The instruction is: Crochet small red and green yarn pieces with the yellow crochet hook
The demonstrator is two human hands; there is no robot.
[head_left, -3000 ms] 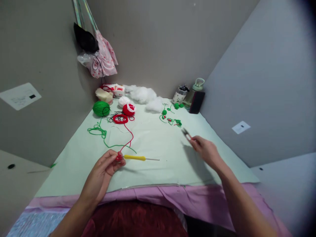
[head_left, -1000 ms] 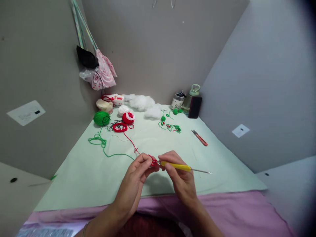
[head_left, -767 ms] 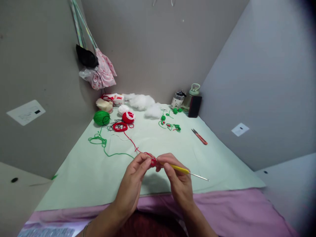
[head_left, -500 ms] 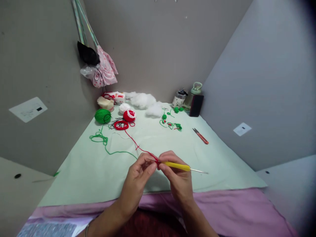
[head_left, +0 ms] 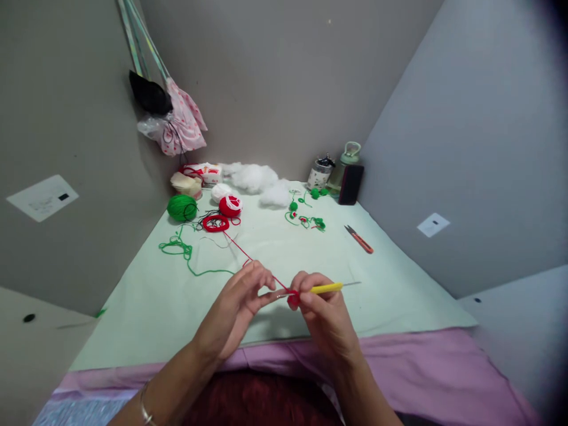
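My right hand (head_left: 326, 305) is closed around a crochet hook (head_left: 327, 288) with a yellow handle, its thin metal end pointing right. Pinched in the same fingers is a small red crochet piece (head_left: 293, 299), with the hook's other tip at it. My left hand (head_left: 239, 302) is just left of the piece, thumb and bent fingers a little apart, near the hook's tip. Red yarn (head_left: 237, 244) runs taut from a red coil (head_left: 216, 223) behind my left fingers to the piece; how they grip it is partly hidden.
Green yarn ball (head_left: 181, 208), red-and-white ball (head_left: 231, 205) and white stuffing (head_left: 252, 177) lie at the back. Small green and red pieces (head_left: 304, 220) sit right of centre, thread snips (head_left: 359, 239) farther right. A phone (head_left: 351, 184) leans by a bottle (head_left: 350, 155). Walls stand on both sides.
My left fingers have let go of the red piece and moved left and slightly up, opening somewhat. The piece and hook have shifted slightly right in my right hand. The red yarn is straighter.
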